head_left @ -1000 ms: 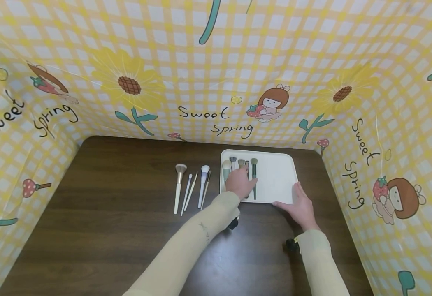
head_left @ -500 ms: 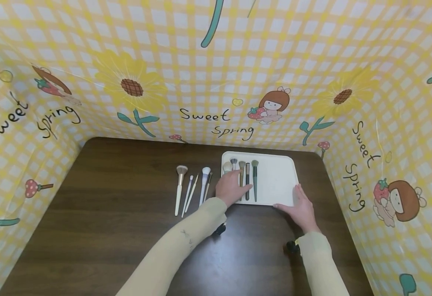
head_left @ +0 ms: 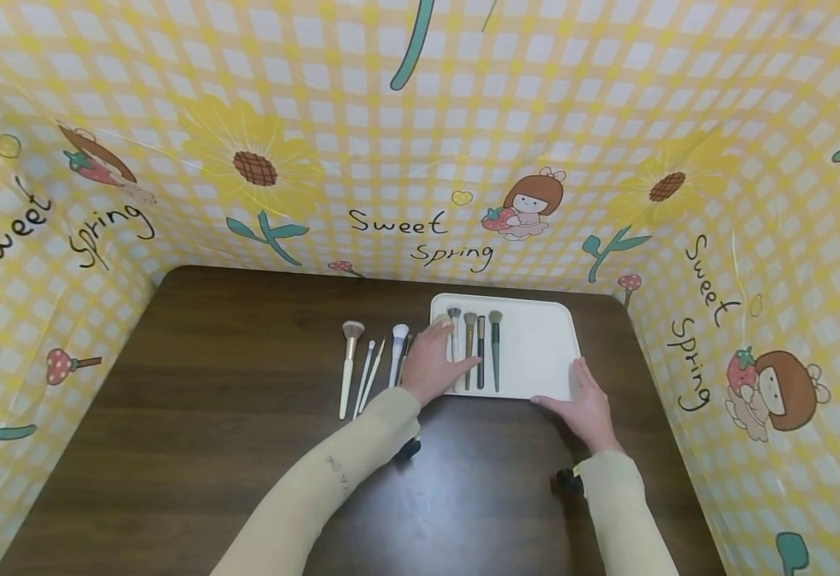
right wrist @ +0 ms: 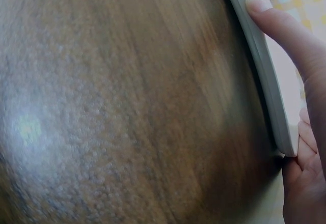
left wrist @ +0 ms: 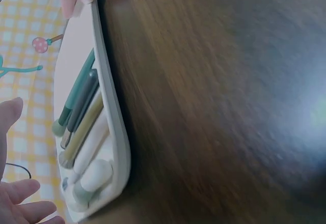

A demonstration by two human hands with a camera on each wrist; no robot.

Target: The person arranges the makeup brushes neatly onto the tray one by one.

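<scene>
The left hand (head_left: 432,364), fingers spread, mostly hid the end brush (left wrist: 97,176) in the white tray (head_left: 538,344) from the head camera, perhaps without contact. The right hand (head_left: 589,408) gripped the tray's corner; 5 brushes (head_left: 495,352) lay inside.

Gloss beside matt
Glare is returned by the wood-grained table (head_left: 139,480); plastic-looking smoothness is seen on the tray (head_left: 538,344), matt cloth in the sleeves (head_left: 625,512).

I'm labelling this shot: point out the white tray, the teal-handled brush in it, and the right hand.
White tray (head_left: 538,348), head view: its bare surface.
Teal-handled brush (left wrist: 77,89), left wrist view: the handle.
Right hand (head_left: 587,406), head view: its back.
</scene>
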